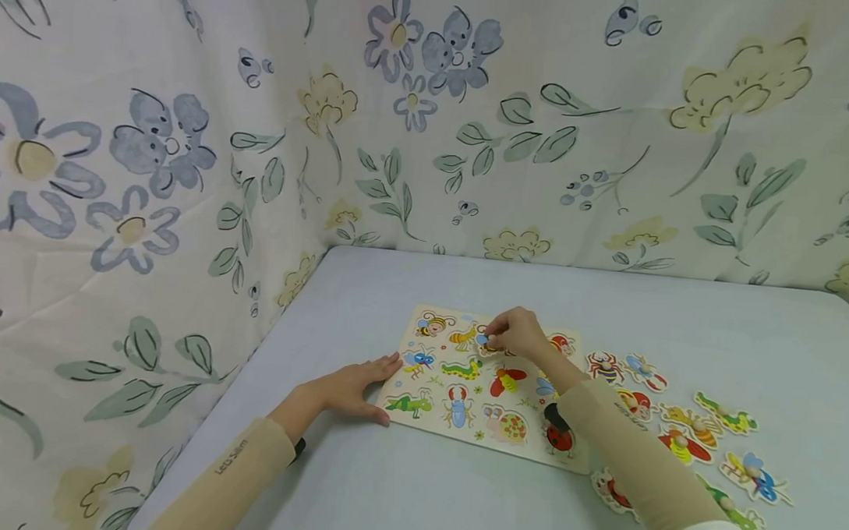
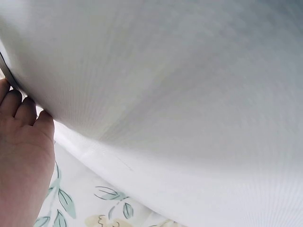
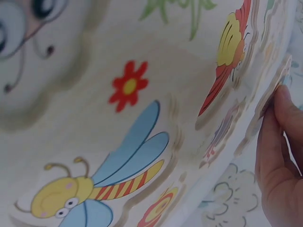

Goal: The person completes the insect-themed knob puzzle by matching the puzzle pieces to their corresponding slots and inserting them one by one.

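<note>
A wooden insect puzzle board (image 1: 437,390) lies on the table, its recesses printed with bugs. Over its back row my right hand (image 1: 523,336) pinches a small bee-like puzzle piece (image 1: 483,343) with a blue wing, thumb and fingertips together at its knob. In the right wrist view this piece (image 3: 271,97) is seen nearly edge-on, close to the board's surface. My left hand (image 1: 353,387) lies at the board's left edge, fingers extended and thumb at the front left corner. In the left wrist view, the left hand (image 2: 23,146) shows beside the pale tabletop.
Several loose knobbed pieces lie right of the board, among them a spider (image 1: 606,368), a caterpillar (image 1: 727,413), a red-winged bug (image 1: 685,446) and a grasshopper (image 1: 735,514). My right forearm partly covers a ladybug piece (image 1: 613,491). A floral curtain (image 1: 469,181) stands behind and left.
</note>
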`<state>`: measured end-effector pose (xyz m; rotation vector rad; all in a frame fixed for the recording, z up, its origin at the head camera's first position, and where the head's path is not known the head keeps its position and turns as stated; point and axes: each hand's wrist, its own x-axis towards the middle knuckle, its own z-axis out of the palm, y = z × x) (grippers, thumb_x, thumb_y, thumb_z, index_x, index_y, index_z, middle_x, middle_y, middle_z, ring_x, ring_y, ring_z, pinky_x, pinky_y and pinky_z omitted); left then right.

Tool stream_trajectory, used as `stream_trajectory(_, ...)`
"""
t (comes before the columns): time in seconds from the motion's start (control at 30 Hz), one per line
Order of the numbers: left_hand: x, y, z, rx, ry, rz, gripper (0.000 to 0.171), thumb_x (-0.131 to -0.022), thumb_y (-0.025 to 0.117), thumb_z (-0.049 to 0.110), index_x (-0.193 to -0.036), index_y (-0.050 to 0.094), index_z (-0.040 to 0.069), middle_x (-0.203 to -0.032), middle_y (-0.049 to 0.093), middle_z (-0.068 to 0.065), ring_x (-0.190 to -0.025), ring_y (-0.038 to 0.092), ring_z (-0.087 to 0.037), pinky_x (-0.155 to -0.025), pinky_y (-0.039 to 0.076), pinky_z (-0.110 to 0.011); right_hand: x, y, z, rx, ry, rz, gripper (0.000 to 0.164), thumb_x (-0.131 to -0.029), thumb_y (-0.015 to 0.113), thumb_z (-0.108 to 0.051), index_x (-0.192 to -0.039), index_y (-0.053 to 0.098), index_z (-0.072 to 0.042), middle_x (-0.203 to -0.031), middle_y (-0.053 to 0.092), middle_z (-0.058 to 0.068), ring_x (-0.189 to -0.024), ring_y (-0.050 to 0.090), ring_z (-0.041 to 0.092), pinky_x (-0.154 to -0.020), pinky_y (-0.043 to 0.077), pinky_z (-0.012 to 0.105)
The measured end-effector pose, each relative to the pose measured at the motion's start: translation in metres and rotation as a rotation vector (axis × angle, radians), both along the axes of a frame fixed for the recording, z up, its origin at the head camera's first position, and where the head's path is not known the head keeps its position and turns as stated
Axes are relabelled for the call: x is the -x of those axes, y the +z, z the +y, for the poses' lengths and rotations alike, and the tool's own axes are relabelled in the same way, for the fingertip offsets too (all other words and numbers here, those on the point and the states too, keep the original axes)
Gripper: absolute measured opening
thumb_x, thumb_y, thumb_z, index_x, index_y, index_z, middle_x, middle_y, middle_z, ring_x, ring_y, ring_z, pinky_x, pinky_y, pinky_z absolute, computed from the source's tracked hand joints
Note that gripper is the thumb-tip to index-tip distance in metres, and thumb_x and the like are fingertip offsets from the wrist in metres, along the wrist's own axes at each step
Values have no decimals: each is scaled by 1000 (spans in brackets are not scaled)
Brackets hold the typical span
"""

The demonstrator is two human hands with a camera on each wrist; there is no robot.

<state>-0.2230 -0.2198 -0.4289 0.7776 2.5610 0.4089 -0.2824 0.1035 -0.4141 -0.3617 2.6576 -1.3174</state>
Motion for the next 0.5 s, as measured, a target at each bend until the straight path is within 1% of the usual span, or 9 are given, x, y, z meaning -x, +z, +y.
stream_trajectory(0.1,0,0,0,-4,-7,0,102,-80,72,55,-155,21,10,-162,15,-5,-147,15,-26,-118,20,-48,2,-1,-3,-5,-2,-12,10,-88,69,1,-96,73,5,-84,71,12,-57,56,15,-48,46,24)
stream_trajectory(0.17,0,1,0,-5,-8,2,102,-80,72,55,-155,21,10,-162,15,-5,-147,15,-26,-118,20,-48,3,-1,-7,-14,-8,-22,9,-87,69,1,-95,73,4,-85,70,11,-59,55,15,-48,45,23)
stream_trajectory(0.33,1,1,-1,-4,-5,4,102,-80,73,54,-155,21,9,-162,15,-6,-147,16,-26,-118,20,-48,8,-1,-15,-47,-15,-21,8,-88,69,0,-94,73,2,-89,69,11,-70,60,17,-57,50,25)
stream_trajectory(0.5,1,-1,-1,-2,-2,0,102,-80,73,55,-155,21,10,-162,14,-5,-147,15,-26,-118,20,-48,11,0,-21,-53,-17,-3,7,-87,70,1,-93,74,3,-89,70,12,-73,63,19,-62,53,26)
